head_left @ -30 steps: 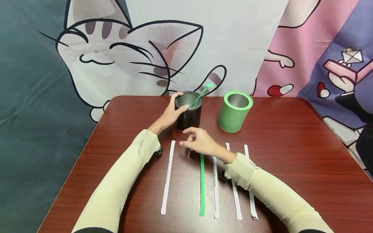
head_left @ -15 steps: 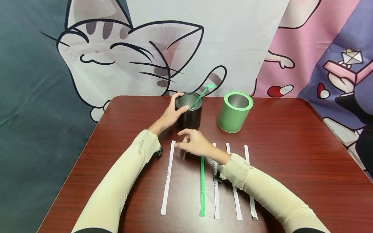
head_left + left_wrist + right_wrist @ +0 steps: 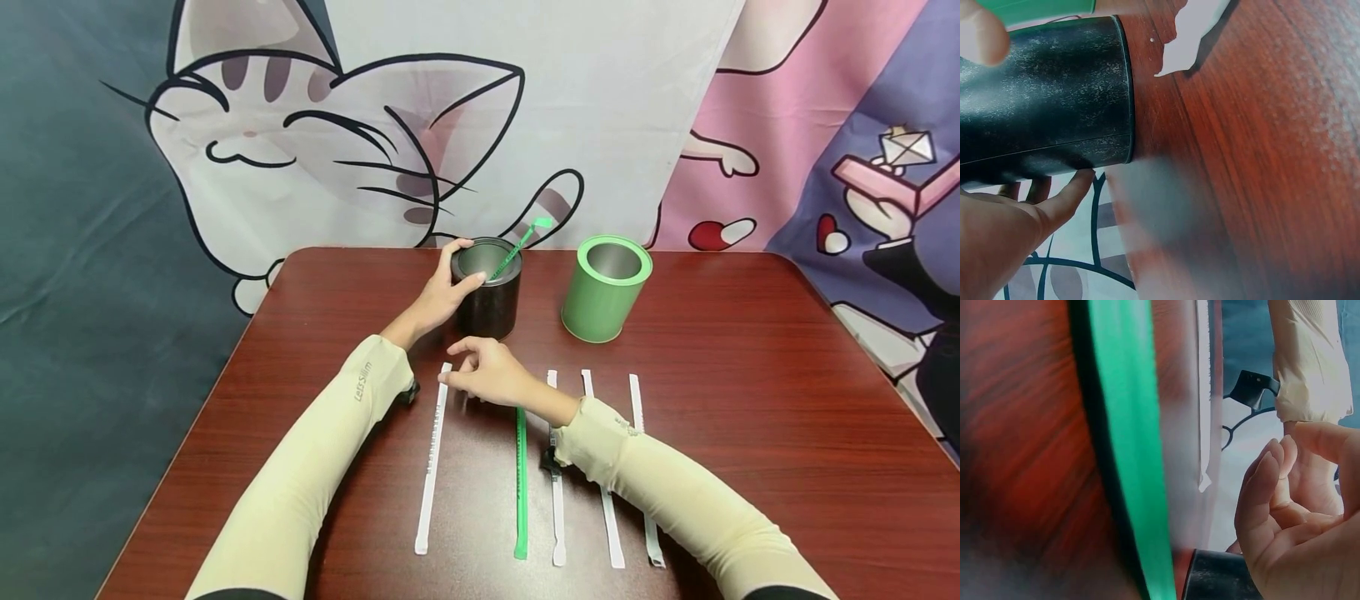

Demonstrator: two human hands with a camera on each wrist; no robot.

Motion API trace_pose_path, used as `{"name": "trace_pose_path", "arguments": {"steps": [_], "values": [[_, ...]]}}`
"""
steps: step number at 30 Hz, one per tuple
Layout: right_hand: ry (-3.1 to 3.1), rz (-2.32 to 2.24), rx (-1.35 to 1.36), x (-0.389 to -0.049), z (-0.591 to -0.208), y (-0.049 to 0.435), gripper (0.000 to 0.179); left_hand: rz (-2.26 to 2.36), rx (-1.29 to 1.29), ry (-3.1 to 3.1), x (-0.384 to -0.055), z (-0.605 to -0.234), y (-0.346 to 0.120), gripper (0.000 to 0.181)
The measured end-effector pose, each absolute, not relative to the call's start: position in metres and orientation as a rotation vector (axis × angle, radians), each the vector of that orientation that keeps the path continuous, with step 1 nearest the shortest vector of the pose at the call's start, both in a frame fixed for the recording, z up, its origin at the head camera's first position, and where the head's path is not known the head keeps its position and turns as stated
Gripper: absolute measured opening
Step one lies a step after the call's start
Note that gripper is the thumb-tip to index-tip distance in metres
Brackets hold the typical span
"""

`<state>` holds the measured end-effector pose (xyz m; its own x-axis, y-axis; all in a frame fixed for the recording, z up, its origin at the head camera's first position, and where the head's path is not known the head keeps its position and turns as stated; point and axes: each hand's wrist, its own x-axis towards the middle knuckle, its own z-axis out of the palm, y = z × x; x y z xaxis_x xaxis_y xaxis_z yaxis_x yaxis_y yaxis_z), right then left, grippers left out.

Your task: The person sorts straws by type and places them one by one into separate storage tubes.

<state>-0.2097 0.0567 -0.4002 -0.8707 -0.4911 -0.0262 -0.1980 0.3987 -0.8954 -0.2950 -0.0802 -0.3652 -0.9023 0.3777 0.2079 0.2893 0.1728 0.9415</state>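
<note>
My left hand (image 3: 441,293) grips the black can (image 3: 487,310) at its rim, thumb on the near side. Inside the can leans a green wrapped straw (image 3: 516,250), its tip sticking out to the upper right. My right hand (image 3: 492,372) hovers over the table with thumb and forefinger apart and nothing between them. Its fingertips are near the top end of the leftmost white wrapped straw (image 3: 430,475). Below that hand lies another green wrapped straw (image 3: 521,492), its upper end hidden. In the left wrist view, fingers (image 3: 1069,197) lie against the can's side.
A green can (image 3: 602,300) stands right of the black one. Under and beside my right forearm lie more white straws: one nearest the green straw (image 3: 558,525), a middle one (image 3: 612,533) and one farthest right (image 3: 636,404). A cartoon cloth (image 3: 600,100) hangs behind the table.
My right hand has moved left and slightly toward me, from near the black can to beside the leftmost white straw's top. My left hand stays on the can.
</note>
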Motion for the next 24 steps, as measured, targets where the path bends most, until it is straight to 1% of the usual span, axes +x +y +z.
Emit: {"name": "trace_pose_path", "arguments": {"steps": [11, 24], "values": [[2.374, -1.447, -0.553, -0.212, -0.406, 0.053, 0.047, 1.877, 0.671, 2.336, -0.296, -0.367, -0.079, 0.059], [2.300, -1.457, -0.498, -0.217, -0.411, 0.053, 0.052, 1.870, 0.698, 2.334, -0.297, -0.368, -0.081, 0.060]]}}
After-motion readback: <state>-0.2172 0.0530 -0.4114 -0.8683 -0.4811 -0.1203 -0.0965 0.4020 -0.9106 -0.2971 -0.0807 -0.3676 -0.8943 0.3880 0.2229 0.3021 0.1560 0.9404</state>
